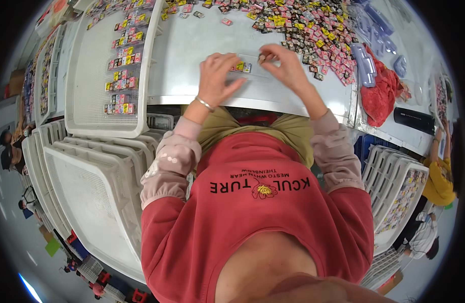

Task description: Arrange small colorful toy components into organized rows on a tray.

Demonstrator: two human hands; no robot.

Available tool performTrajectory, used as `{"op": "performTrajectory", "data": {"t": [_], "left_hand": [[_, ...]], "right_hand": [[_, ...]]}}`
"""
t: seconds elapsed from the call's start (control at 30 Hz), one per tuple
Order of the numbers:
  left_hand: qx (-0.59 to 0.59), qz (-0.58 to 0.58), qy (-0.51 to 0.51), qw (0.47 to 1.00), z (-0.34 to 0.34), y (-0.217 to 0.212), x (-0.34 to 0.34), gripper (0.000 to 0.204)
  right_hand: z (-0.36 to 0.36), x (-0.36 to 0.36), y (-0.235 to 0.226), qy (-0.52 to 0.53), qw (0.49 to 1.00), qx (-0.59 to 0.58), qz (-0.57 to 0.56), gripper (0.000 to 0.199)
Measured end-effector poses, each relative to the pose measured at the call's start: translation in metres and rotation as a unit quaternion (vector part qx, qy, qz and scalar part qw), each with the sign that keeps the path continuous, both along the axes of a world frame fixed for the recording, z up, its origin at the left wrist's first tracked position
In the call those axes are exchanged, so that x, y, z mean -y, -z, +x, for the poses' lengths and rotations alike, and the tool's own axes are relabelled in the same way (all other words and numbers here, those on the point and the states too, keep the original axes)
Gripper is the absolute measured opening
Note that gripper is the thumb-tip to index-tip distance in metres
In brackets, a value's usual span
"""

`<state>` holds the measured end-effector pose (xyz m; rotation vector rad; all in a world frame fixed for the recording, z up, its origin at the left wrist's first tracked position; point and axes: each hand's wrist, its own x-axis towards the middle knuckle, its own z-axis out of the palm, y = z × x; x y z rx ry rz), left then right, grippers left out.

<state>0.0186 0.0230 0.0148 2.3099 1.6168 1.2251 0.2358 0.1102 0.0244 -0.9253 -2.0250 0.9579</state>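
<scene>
My left hand (218, 77) rests flat on a clear plastic strip tray (252, 76) on the grey table (192, 55), fingers spread, touching small coloured squares (243, 66) set in the strip. My right hand (283, 63) hovers just right of them, its fingertips pinched on one small dark square piece (262, 58). A large heap of small pink, yellow and black square pieces (313, 30) lies on the table beyond my right hand.
A white mesh tray (91, 86) with rows of filled strips lies at the left, and stacked white trays (86, 182) stand below it. Clear plastic strips (366, 60) and a red cloth (381, 93) lie at the right. Another person in yellow (437, 177) works at the far right.
</scene>
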Motion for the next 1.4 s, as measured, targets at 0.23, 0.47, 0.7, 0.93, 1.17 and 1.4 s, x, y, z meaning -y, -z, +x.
{"op": "performTrajectory", "data": {"t": [0.23, 0.47, 0.7, 0.93, 1.17, 1.4], "left_hand": [[-0.059, -0.074, 0.026, 0.995, 0.010, 0.013, -0.006, 0.037], [-0.079, -0.079, 0.014, 0.994, 0.012, 0.015, -0.002, 0.036], [-0.072, -0.072, 0.027, 0.994, 0.003, 0.008, 0.005, 0.037], [0.014, -0.055, -0.026, 0.998, -0.031, -0.008, -0.002, 0.046], [-0.077, -0.086, 0.047, 0.992, 0.007, -0.004, -0.009, 0.044], [-0.120, -0.106, 0.026, 0.987, 0.010, 0.001, -0.009, 0.047]], "right_hand": [[-0.013, 0.029, 0.023, -0.025, 0.972, 0.114, 0.202, 0.023], [-0.014, 0.060, 0.020, 0.015, 0.961, 0.196, 0.195, 0.039], [-0.018, 0.060, 0.026, 0.025, 0.959, 0.190, 0.209, 0.045], [0.060, -0.007, 0.009, 0.164, 0.984, -0.057, -0.041, 0.024], [0.095, -0.018, 0.016, 0.203, 0.976, -0.070, -0.022, 0.021], [0.053, -0.006, 0.018, 0.135, 0.971, 0.141, 0.136, 0.026]]}}
